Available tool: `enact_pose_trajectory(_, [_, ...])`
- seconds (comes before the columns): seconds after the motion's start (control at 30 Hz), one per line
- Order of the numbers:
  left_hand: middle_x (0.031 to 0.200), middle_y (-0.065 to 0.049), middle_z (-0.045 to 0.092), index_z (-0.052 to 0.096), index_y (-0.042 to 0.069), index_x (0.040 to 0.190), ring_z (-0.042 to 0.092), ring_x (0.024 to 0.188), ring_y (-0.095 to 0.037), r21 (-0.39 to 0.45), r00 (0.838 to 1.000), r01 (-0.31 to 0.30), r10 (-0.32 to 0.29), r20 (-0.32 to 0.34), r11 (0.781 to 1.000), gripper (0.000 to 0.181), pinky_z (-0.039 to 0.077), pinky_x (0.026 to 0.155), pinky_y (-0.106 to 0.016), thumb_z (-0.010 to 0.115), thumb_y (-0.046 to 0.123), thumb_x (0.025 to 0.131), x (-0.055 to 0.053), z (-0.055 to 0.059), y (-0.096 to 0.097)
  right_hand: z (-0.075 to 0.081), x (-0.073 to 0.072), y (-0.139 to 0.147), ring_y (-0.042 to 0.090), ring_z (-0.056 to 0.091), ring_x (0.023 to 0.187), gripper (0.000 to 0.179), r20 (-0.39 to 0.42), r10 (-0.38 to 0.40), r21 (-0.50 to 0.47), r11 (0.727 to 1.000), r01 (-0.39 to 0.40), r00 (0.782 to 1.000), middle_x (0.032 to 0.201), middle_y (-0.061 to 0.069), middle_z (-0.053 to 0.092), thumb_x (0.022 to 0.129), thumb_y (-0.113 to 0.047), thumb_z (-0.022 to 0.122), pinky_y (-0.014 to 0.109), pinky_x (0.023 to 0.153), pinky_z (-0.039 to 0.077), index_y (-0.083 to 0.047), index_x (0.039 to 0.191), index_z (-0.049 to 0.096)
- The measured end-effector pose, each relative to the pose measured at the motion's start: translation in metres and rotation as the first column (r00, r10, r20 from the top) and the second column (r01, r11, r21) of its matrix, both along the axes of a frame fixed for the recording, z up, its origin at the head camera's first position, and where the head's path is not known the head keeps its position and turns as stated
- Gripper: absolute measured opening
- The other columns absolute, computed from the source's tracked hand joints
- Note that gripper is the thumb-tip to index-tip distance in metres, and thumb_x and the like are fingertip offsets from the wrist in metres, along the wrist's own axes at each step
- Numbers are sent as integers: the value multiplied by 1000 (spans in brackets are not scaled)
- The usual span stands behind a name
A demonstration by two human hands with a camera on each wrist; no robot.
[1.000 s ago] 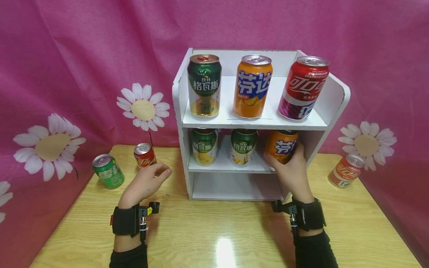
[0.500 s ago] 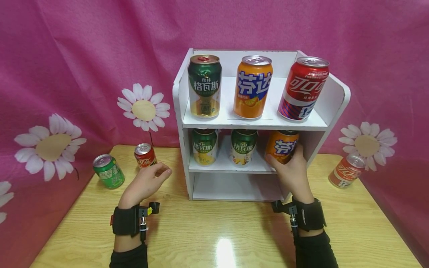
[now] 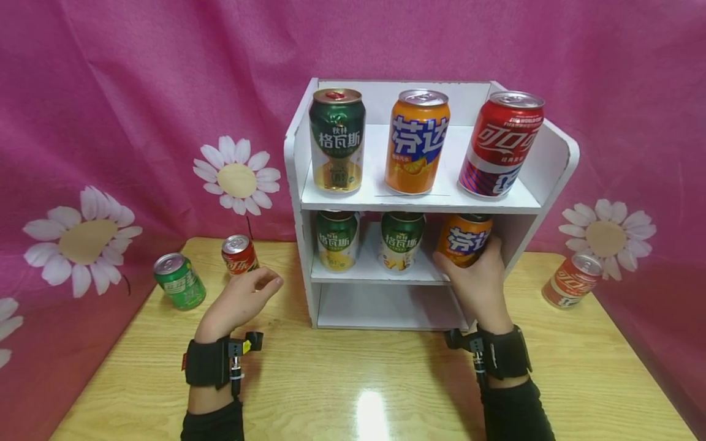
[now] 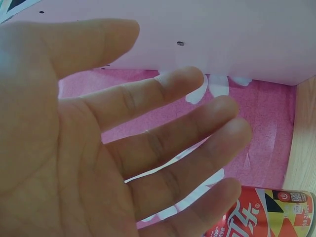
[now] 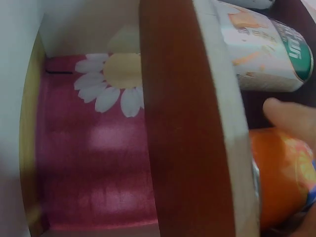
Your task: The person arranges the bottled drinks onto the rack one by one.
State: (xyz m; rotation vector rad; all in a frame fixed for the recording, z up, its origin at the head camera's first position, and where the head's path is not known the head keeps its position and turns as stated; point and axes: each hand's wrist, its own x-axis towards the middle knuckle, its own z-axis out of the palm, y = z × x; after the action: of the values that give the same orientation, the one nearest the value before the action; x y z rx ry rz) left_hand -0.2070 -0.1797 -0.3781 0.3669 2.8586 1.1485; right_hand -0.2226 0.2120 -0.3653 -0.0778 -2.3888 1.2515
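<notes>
1. Standing farthest left on the worktop [image 3: 309,380], the green can [image 3: 179,283] needs nothing from me in this step.
2. Next comes the near red can [image 3: 237,252], just behind my left hand [image 3: 239,301]. That hand is idle, fingers relaxed and slightly spread, holding nothing; I can't tell whether a fingertip touches the can. Best to rest it quietly so nothing gets tipped.
3. On the white rack [image 3: 302,245], the middle shelf [image 3: 368,265] carries the left kvass can [image 3: 337,242] and the centre kvass can [image 3: 401,242], upright and apart. I can use their spacing and forward-facing labels as my guide.
4. Above them, the upper row of 3 cans [image 3: 417,150] sits on a board I shouldn't knock; any movement of mine wants to be level.
5. At the middle shelf's right end is the orange can [image 3: 464,239]. My right hand [image 3: 478,280] grips it, thumb on its left side, fingers round its right. I can't tell whether its base sits flat, so I'd feel for firm support before loosening.
6. My fingers lie near the right wall [image 3: 517,236], so I should leave them room there.
7. Farthest right, well apart on the worktop, the far red can [image 3: 572,282] stays out of my way.
</notes>
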Motion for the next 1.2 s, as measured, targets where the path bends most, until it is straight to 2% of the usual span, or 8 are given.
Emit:
enact_pose_trajectory(0.2, [111,-10,63,61,6,118,57,102,-27,-13,1000,-1,1,11,1000,39,46,85,-47,50,37,98,0,1,0,1,1,4,35,44,114,95,2,82,-36,996,-82,997,128,24,42,78,-32,77,51,99,34,-2,144,16])
enact_pose_trajectory(0.4, [109,-9,64,62,7,117,58,99,-26,-18,1000,-1,1,18,1000,36,47,83,-46,50,36,98,0,0,0,0,1,5,36,45,113,93,3,98,-19,995,-98,995,127,25,43,81,-32,75,52,98,35,-2,145,15])
enact_pose_trajectory(1.0, [109,-10,64,62,6,116,58,102,-29,-20,1000,-6,6,15,1000,32,46,84,-48,51,31,98,0,0,2,-1,-1,-1,34,48,108,85,-35,-26,-12,1000,26,999,121,22,46,74,-30,80,49,95,38,2,135,29])
enact_pose_trajectory(1.2, [109,-9,64,62,7,116,57,103,-28,-21,1000,-1,1,16,1000,35,46,85,-48,50,35,98,0,0,2,-2,-1,-3,33,48,108,87,-43,-71,-6,997,71,997,122,22,46,72,-30,81,49,95,39,1,134,29])
